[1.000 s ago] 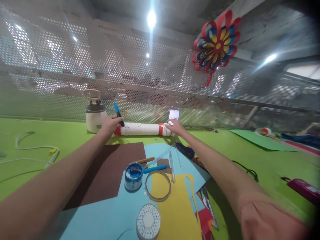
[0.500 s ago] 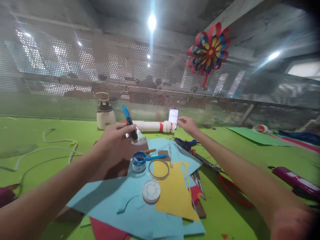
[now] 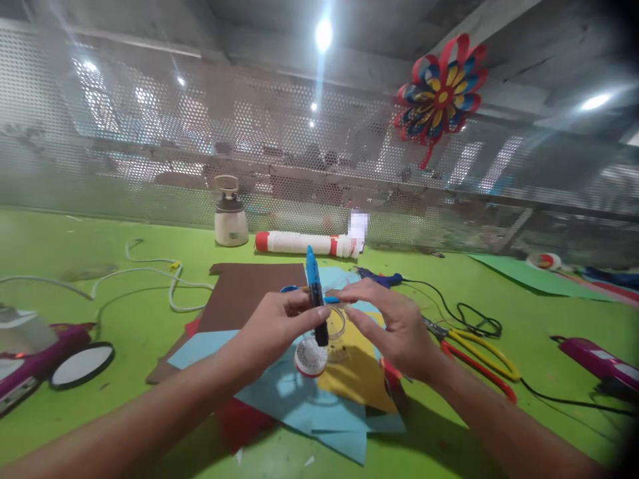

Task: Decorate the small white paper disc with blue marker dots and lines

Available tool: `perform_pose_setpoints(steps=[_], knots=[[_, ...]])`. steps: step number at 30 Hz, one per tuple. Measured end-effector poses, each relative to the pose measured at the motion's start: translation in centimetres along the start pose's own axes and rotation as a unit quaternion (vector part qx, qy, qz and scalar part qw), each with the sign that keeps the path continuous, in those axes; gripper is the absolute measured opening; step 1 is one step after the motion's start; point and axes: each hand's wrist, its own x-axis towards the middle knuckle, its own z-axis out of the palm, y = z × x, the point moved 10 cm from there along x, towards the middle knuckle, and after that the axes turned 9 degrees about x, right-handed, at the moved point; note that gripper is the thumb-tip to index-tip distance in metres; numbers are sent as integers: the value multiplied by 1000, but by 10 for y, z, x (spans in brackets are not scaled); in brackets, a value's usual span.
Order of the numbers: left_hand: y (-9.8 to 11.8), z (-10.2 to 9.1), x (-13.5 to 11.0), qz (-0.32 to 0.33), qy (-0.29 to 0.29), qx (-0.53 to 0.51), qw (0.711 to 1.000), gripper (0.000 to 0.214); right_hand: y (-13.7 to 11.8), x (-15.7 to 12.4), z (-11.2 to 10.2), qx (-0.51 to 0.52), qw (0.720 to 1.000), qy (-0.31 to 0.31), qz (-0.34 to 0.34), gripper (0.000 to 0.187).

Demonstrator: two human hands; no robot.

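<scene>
My left hand (image 3: 279,326) pinches a blue and black pen-shaped tool (image 3: 315,299) and holds it upright over a pile of coloured paper sheets (image 3: 299,392). My right hand (image 3: 394,326) is beside the tool with its fingers stretched out toward it, holding nothing. Under the hands lie a round white perforated lid (image 3: 310,356) and a clear ring (image 3: 335,322). A brown sheet (image 3: 244,293) lies just behind, partly under the pale blue one.
A white jug (image 3: 230,219) and a white roll with red bands (image 3: 299,242) stand at the back by the perforated metal screen. Yellow-handled cutters (image 3: 479,352) and black cables lie to the right, a purple device (image 3: 594,362) further right. A white cord (image 3: 150,273) and a magenta device (image 3: 34,359) lie left.
Both hands have drawn back from the white roll at the back to the paper pile. The left hand has brought the blue tool along, and the right hand has come beside it.
</scene>
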Motion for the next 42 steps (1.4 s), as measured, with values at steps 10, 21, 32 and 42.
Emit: perform_pose_setpoints(steps=[10,21,32,42], knots=[[-5,15,0,-40,9,-1,999,31,-22,-23,19,-45,995,-20,-84,47],[-7,-1,-10,-36,28,28,999,31,-11,-31,29,6,999,-18,-37,54],[-5,6,-11,-2,-6,67,998,24,-24,-23,28,-61,996,-41,-49,46],[-2,5,-11,15,22,160,987,21,-19,-28,41,-48,997,-46,-42,44]])
